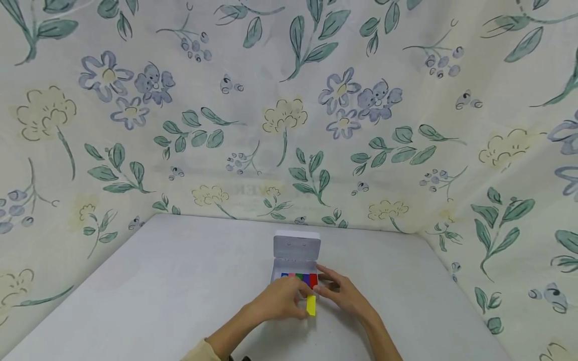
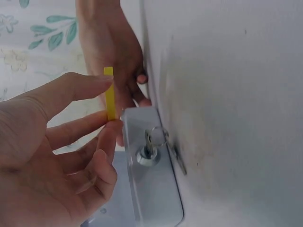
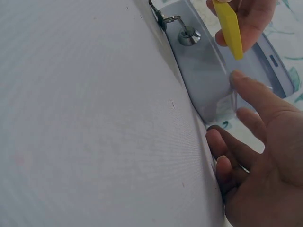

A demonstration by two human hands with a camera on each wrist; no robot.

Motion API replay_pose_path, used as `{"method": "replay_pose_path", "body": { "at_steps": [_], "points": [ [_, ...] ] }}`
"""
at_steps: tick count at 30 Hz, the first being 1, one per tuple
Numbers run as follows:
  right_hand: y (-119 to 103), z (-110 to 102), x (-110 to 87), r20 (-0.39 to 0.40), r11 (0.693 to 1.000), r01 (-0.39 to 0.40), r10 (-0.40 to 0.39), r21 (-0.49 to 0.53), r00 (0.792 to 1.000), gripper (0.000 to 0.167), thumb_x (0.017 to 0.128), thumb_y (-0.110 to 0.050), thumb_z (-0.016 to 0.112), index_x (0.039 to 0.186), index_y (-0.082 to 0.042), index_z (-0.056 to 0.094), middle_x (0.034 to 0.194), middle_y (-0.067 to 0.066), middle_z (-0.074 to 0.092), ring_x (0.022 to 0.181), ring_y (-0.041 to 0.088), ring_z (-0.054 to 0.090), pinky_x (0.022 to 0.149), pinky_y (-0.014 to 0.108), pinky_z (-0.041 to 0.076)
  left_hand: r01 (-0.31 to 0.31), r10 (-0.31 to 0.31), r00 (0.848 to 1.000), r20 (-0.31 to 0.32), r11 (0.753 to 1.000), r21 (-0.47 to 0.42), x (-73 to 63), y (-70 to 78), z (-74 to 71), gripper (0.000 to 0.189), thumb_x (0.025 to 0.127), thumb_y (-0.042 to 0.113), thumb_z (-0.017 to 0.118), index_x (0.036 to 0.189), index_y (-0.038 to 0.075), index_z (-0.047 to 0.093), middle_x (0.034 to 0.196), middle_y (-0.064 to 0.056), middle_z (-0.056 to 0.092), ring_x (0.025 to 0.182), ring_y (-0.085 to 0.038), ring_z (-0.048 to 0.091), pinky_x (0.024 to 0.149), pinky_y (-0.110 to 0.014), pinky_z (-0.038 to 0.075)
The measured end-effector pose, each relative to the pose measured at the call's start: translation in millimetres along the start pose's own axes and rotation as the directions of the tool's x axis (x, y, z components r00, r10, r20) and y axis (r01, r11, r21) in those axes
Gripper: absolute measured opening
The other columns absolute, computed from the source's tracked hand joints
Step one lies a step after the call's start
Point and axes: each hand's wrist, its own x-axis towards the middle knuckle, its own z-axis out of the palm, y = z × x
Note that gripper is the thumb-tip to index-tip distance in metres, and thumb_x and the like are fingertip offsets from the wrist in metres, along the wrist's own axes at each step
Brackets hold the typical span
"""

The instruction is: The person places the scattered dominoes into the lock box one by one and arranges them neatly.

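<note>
My left hand [image 1: 281, 300] pinches a flat yellow block [image 1: 311, 307] between thumb and fingertips, just in front of a grey metal lock box [image 1: 296, 247] whose lid stands up. In the left wrist view the yellow block [image 2: 109, 94] is upright, close by the box's rim. Blue, pink, green, purple and red blocks sit in a row inside the box, the red block [image 1: 313, 280] at the right end; my left hand partly hides them. My right hand [image 1: 346, 296] rests at the box's right front corner, thumb at the rim, other fingers beside the wall.
A lock with keys [image 2: 158, 137] on a ring is on the box's front wall. The box stands on a white table [image 1: 180, 281], and a flower-printed curtain [image 1: 253, 125] hangs behind and at both sides.
</note>
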Motion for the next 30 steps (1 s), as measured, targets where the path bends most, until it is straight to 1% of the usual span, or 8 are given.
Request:
{"method": "replay_pose_path", "body": {
  "at_steps": [3,6,10,14,21,25,30],
  "points": [
    [-0.4,0.3,-0.2,-0.003,1.000,0.004,-0.004,0.000,1.000,0.065,0.090,-0.038,0.068,0.148,-0.023,0.043,0.139,0.016,0.058,0.111,0.026,0.061,0.096,0.048,0.051,0.006,-0.006,1.000,-0.017,1.000,-0.006,-0.9,-3.5,-6.1,0.035,0.076,0.022,0.082,0.107,0.009,0.074,0.097,0.001,0.073,0.071,-0.003,0.055,0.064,-0.015,0.047],
    [-0.4,0.3,-0.3,-0.003,1.000,0.012,-0.012,0.006,1.000,0.064,0.091,-0.036,0.067,0.149,-0.021,0.043,0.139,0.017,0.057,0.110,0.025,0.061,0.096,0.048,0.051,0.034,-0.034,0.999,-0.030,0.999,-0.006,-1.8,-7.9,-11.5,0.036,0.076,0.022,0.082,0.109,0.009,0.074,0.096,0.000,0.072,0.074,-0.006,0.054,0.064,-0.017,0.046],
    [-0.9,0.2,-0.8,-0.001,1.000,0.013,-0.013,0.004,1.000,0.064,0.092,-0.035,0.067,0.149,-0.020,0.042,0.139,0.018,0.057,0.110,0.025,0.061,0.096,0.047,0.051,0.045,-0.045,0.997,-0.061,0.999,0.002,-2.1,-15.9,-17.7,0.038,0.075,0.022,0.082,0.109,0.007,0.073,0.095,-0.003,0.071,0.072,-0.008,0.052,0.061,-0.019,0.044],
    [-1.4,0.7,-1.5,-0.005,1.000,0.005,-0.005,0.001,1.000,0.064,0.092,-0.035,0.067,0.149,-0.021,0.042,0.138,0.018,0.057,0.109,0.024,0.060,0.096,0.048,0.050,0.057,-0.058,0.994,-0.090,0.998,-0.014,-2.4,-24.7,-22.5,0.038,0.076,0.020,0.082,0.110,0.005,0.073,0.098,-0.008,0.071,0.073,-0.010,0.054,0.062,-0.020,0.047],
    [-1.3,0.9,-1.1,-0.001,1.000,-0.009,0.009,-0.004,1.000,0.066,0.092,-0.037,0.067,0.150,-0.021,0.041,0.140,0.018,0.056,0.110,0.024,0.060,0.097,0.048,0.050,0.065,-0.065,0.992,-0.111,0.998,-0.002,-0.6,-37.4,-26.8,0.036,0.077,0.019,0.081,0.109,0.005,0.073,0.098,-0.009,0.071,0.073,-0.012,0.055,0.062,-0.019,0.048],
    [-0.4,0.7,0.2,-0.004,1.000,-0.010,0.010,-0.003,1.000,0.065,0.092,-0.037,0.067,0.150,-0.022,0.041,0.139,0.017,0.056,0.109,0.023,0.059,0.097,0.048,0.049,0.088,-0.088,0.989,-0.119,0.996,-0.006,1.9,-42.5,-29.2,0.036,0.078,0.019,0.082,0.109,0.005,0.073,0.101,-0.010,0.070,0.076,-0.013,0.056,0.062,-0.020,0.049],
    [-2.4,0.6,-0.8,-0.010,1.000,-0.006,0.006,0.008,1.000,0.064,0.092,-0.035,0.068,0.149,-0.022,0.042,0.139,0.017,0.057,0.109,0.022,0.059,0.096,0.047,0.049,0.107,-0.106,0.986,-0.130,0.994,0.003,4.7,-47.9,-30.5,0.036,0.077,0.018,0.082,0.110,0.004,0.072,0.101,-0.009,0.070,0.078,-0.014,0.057,0.061,-0.022,0.049]
  ]
}}
